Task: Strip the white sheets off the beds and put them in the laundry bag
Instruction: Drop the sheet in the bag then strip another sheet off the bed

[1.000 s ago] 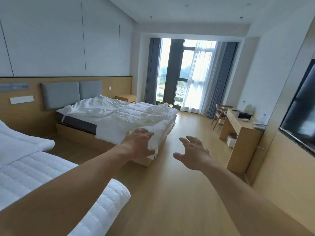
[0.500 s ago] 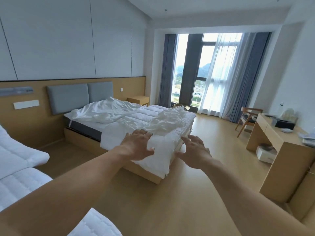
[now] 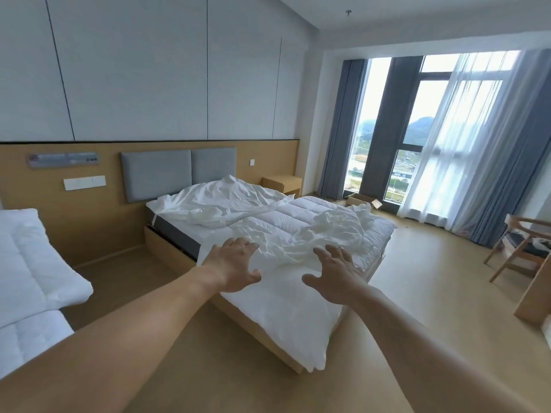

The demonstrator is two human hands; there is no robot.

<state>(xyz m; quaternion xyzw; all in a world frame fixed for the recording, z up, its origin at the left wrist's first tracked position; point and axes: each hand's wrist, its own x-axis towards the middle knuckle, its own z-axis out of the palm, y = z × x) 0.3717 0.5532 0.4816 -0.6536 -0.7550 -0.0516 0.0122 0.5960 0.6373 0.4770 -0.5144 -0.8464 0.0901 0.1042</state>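
**Both hands nearer to the far bed**

Both hands have come closer to the bed than half a second ago. Then they were seen just before its foot edge. Now the left hand (image 3: 231, 266) and the right hand (image 3: 334, 274) stand, in the centre of the frame, over the near foot corner of the bed (image 3: 168, 250). The bed fills more of the picture than before, and the window (image 3: 426, 114) has slid to the upper right.

Each hand is wide open, with fingers spread, thumb apart and palm turned down, and it holds nothing. Whether the fingertips touch the cloth I cannot tell.

The white sheet (image 3: 268, 222) lies crumpled on top of the quilted mattress cover, from near the grey headboard (image 3: 179, 171) down to the hands. A smooth white part hangs over the corner below the hands, toward the wooden floor (image 3: 432, 293).

At the left edge of the frame is a second bed (image 3: 29, 263) with white quilted bedding. Behind the far bed stands a small wooden nightstand (image 3: 283, 184), and an open cardboard box (image 3: 362, 201) lies on the floor before the window. A wooden chair (image 3: 518, 248) is at the right edge.
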